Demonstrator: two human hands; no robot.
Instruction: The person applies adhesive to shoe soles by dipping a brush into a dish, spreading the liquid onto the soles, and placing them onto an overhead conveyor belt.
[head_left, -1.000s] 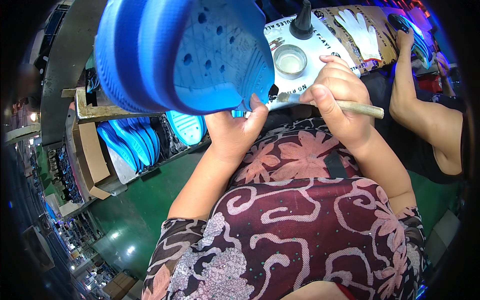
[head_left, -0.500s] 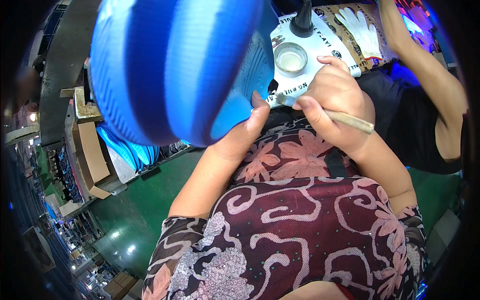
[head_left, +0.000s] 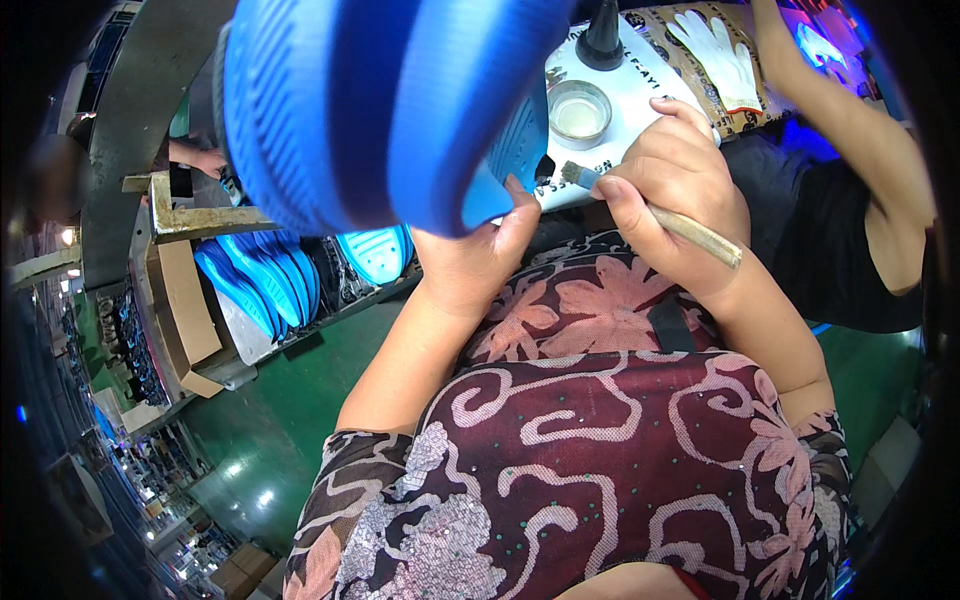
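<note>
Left hand [head_left: 465, 258] clamps blue shoe [head_left: 440, 110] by its edge, upper centre; right hand [head_left: 690, 185] pinches brush [head_left: 697, 237], right of centre.

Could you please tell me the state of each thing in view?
Blue shoe: gripped in left hand, tilted
Brush: in right hand, bristles toward shoe
Round dish: uncovered, pale contents
Black conical bottle: upright
White glove: unworn, lying flat
Cardboard box: one flap sticking out

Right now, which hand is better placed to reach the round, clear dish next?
Probably the right hand: it holds the wooden-handled brush near the round, clear dish, while the left hand grips the ridged blue shoe.
</note>
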